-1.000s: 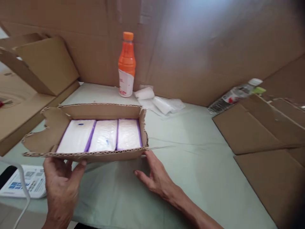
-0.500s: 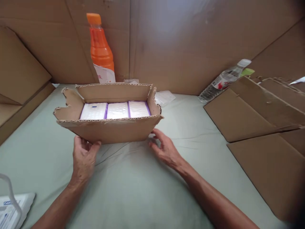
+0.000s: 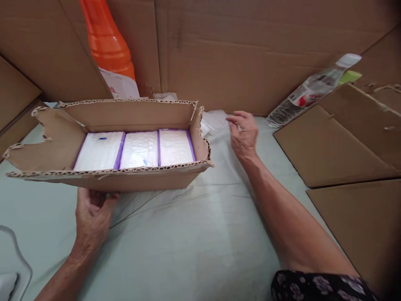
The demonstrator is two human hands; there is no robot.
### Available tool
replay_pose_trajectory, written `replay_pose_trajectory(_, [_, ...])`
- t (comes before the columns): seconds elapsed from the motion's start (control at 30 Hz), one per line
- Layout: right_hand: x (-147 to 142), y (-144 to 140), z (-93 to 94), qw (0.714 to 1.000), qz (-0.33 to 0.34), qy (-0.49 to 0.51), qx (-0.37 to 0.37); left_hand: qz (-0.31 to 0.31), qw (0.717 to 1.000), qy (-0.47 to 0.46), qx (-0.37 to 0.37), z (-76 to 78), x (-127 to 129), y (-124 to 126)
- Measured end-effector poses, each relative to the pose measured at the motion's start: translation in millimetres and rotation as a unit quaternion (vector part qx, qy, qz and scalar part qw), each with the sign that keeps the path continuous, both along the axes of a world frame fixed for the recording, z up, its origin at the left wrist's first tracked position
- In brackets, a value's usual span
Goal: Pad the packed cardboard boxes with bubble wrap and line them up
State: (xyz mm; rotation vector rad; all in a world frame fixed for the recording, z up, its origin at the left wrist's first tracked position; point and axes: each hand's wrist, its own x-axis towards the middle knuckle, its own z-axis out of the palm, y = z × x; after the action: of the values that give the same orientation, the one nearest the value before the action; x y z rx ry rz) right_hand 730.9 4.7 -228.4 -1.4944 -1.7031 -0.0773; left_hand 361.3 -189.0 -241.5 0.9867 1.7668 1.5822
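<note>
A shallow torn cardboard box (image 3: 131, 177) stands on the pale green cloth and holds three white packs with purple edges (image 3: 139, 148) side by side. My left hand (image 3: 92, 211) grips the box's near wall from below at the left. My right hand (image 3: 244, 133) reaches past the box's right end, fingers apart, and its fingertips are at clear plastic wrappers (image 3: 214, 121) lying by the back cardboard wall. It holds nothing that I can see.
An orange bottle (image 3: 108, 46) stands behind the box. A clear water bottle (image 3: 310, 90) lies at the right on flat cardboard sheets (image 3: 338, 146). Cardboard walls close off the back and left. A white object (image 3: 9, 280) sits at the lower left corner.
My right hand has left the box's right corner and moved away to the wrappers behind it. The left hand stays on the box. The view has moved closer.
</note>
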Motion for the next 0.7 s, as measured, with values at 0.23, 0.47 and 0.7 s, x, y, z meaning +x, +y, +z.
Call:
replay_pose_trajectory(0.23, [15,-65,36.4,0.972,0.010,0.192,-0.136,-0.018,1.000,0.016,-0.008,-2.2,-3,-3])
replay_pose_trajectory(0.47, [-40,-2,23.3,0.883,0.007,0.388,-0.264,-0.048,0.998,0.032,0.024,-8.4,-6,-2])
replay_pose_trajectory(0.7, [-23,-16,35.6,0.917,-0.067,0.378,-0.106,-0.060,0.998,0.026,0.024,-11.3,-9,-4])
